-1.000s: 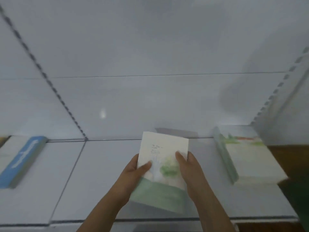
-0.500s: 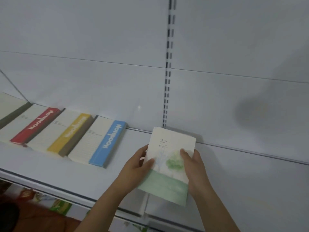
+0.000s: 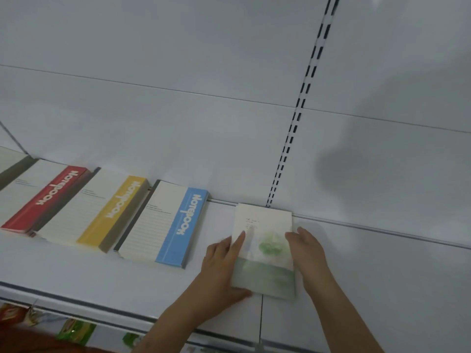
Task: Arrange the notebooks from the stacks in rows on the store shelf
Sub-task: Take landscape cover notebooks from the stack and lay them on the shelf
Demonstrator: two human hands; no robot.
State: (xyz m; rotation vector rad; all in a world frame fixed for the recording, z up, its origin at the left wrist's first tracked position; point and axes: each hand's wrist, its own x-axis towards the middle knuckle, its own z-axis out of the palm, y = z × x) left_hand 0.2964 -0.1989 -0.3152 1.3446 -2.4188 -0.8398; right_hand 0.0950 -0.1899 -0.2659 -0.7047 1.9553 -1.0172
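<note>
A notebook with a white and green cover lies flat or nearly flat on the white shelf, its far edge at the back panel. My left hand holds its left side with the thumb laid on the cover. My right hand holds its right edge, thumb on top. Left of it runs a row of notebook stacks: blue-banded, yellow-banded and red-banded. A small gap separates the held notebook from the blue-banded stack.
A grey-banded notebook shows at the far left edge. A slotted upright runs up the back panel behind the held notebook. Bare shelf stretches to the right. Colourful packets hang below the shelf's front lip.
The view has swung left, away from the green stack, to the row of banded notebooks. Both hands have carried the green and white notebook down onto the shelf beside the blue-banded stack.
</note>
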